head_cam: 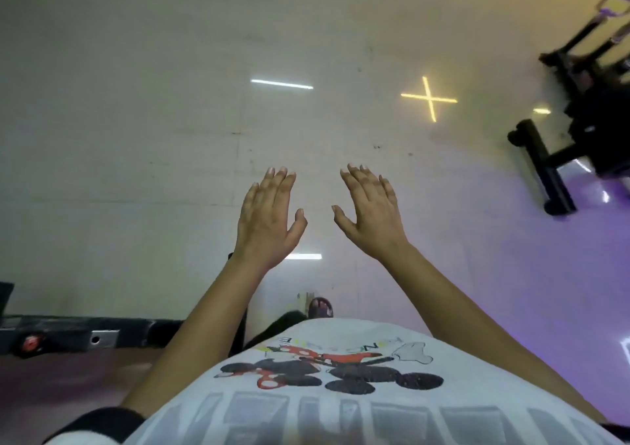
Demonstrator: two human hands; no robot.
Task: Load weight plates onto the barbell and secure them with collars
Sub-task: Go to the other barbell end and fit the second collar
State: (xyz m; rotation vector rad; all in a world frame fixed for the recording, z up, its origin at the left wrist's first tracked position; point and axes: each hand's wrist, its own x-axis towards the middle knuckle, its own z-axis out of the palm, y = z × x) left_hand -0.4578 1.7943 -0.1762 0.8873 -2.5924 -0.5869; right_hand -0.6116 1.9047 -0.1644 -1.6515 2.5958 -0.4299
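Currently both hands are out in front over the floor (136, 138), palms down, level with each other, with a gap between the thumbs. Left hand (266, 216): grip apart, fingers straight and close together, thumb out to the side, holding nothing. Right hand (371, 213): grip apart too, fingers straight and slightly fanned, holding nothing. Neither hand touches anything. Bare forearms run back to a white shirt (341, 410) with a cartoon print, at the near edge of the view.

Cannot place the barbell, plates or collars from this view. A black rail (136, 330) lies along the near left edge of the floor, carrying a steel tab (102, 339) with a hole and a red knob (32, 342). Cannot tell what the rail belongs to.

A black frame (545, 165) with tubular legs stands at the far right corner of the floor, blurred.

The floor is pale glossy tile. It reflects a white strip (282, 84) far of the left hand, a yellow cross (429, 98) far of the right hand, and a purple glow along the right edge. A foot (320, 308) in a dark sandal shows just beyond the shirt, between the forearms.
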